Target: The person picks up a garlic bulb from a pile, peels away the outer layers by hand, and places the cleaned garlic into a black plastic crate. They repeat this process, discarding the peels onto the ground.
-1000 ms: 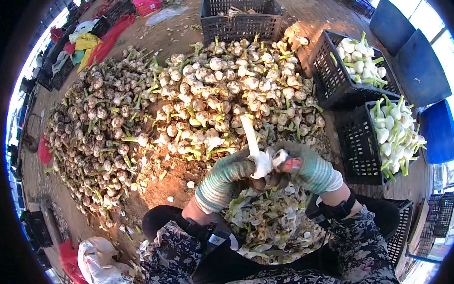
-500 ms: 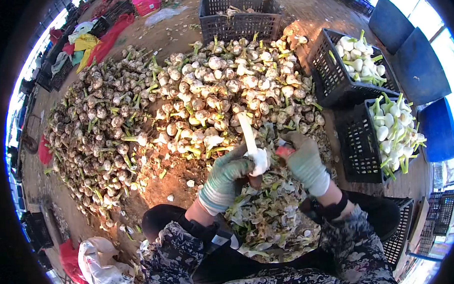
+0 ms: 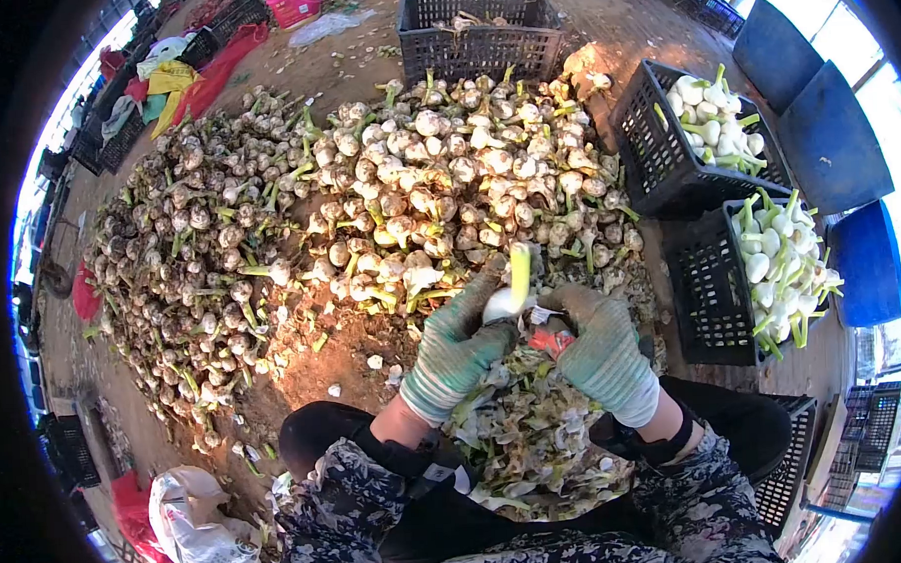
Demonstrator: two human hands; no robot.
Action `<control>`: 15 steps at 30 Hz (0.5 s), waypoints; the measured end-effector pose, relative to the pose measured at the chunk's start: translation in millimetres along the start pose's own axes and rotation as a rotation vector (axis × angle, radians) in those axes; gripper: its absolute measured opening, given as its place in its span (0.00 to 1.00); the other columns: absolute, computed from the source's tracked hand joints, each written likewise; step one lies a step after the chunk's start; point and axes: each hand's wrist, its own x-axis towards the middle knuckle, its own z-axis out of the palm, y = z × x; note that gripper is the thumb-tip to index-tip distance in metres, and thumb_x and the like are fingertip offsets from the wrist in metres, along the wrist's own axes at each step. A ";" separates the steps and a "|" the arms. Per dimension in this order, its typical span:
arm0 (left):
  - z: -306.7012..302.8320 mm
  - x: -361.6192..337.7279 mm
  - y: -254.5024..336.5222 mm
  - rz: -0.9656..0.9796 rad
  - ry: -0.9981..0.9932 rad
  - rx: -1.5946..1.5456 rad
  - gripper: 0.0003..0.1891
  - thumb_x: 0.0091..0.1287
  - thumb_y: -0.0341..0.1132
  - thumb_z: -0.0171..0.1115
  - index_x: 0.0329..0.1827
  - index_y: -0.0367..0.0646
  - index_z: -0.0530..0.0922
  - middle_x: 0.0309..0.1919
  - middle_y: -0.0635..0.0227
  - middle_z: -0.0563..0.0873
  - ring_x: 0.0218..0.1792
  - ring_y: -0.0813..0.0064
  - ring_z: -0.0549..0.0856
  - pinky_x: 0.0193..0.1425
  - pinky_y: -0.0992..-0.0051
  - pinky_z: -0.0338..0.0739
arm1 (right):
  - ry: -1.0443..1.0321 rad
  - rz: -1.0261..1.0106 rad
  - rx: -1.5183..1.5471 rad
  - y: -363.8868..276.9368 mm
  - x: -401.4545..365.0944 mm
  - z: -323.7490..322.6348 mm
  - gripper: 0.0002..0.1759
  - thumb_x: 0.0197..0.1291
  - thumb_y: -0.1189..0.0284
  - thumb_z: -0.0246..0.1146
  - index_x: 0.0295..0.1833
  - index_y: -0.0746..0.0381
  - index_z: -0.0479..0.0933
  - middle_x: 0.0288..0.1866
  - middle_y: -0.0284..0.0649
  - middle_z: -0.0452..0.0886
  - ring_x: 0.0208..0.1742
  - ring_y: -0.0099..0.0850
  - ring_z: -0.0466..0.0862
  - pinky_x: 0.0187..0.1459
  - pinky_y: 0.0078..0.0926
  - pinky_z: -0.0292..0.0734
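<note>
Head view: white garlic bulb [image 3: 502, 303], green stalk upright.

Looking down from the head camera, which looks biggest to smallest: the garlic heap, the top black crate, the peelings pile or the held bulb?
1. Garlic heap, by far.
2. Peelings pile and top black crate: much alike, and the peelings lie nearer the camera, so unranked.
3. Bulb in the left hand.
</note>
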 end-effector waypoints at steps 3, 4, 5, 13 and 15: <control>-0.9 -4.3 1.1 -0.153 0.053 -0.175 0.27 0.52 0.23 0.53 0.59 0.33 0.65 0.39 0.63 0.80 0.33 0.76 0.80 0.37 0.79 0.76 | -0.104 0.150 -0.027 10.0 3.1 -1.7 0.17 0.46 0.69 0.65 0.43 0.65 0.75 0.32 0.52 0.79 0.34 0.44 0.79 0.37 0.33 0.73; -0.9 -3.6 2.6 -0.159 0.007 -0.245 0.26 0.51 0.24 0.54 0.56 0.32 0.66 0.37 0.63 0.80 0.31 0.76 0.79 0.35 0.80 0.75 | -0.142 0.259 -0.031 35.5 5.8 5.0 0.19 0.46 0.69 0.65 0.45 0.65 0.74 0.35 0.52 0.79 0.36 0.42 0.80 0.39 0.31 0.73; -1.6 -1.3 4.1 -0.164 -0.037 -0.315 0.24 0.50 0.26 0.54 0.54 0.31 0.68 0.35 0.63 0.80 0.29 0.77 0.79 0.33 0.80 0.74 | -0.181 0.365 -0.034 44.1 12.7 4.9 0.21 0.47 0.68 0.65 0.47 0.66 0.73 0.38 0.52 0.79 0.39 0.39 0.80 0.42 0.29 0.73; 7.6 0.0 0.9 -0.078 0.047 -0.056 0.29 0.55 0.23 0.52 0.63 0.34 0.59 0.32 0.70 0.79 0.26 0.83 0.75 0.30 0.84 0.70 | -0.042 -0.046 0.285 -2.4 2.3 -6.0 0.21 0.46 0.78 0.64 0.49 0.65 0.73 0.38 0.46 0.79 0.36 0.28 0.79 0.39 0.23 0.74; 3.6 -3.3 8.6 -0.123 -0.030 -0.111 0.28 0.55 0.25 0.53 0.61 0.33 0.60 0.33 0.69 0.78 0.27 0.83 0.75 0.31 0.84 0.70 | -0.022 -0.057 0.171 -9.7 2.0 -6.1 0.20 0.44 0.79 0.64 0.47 0.66 0.73 0.36 0.46 0.79 0.35 0.28 0.79 0.37 0.24 0.74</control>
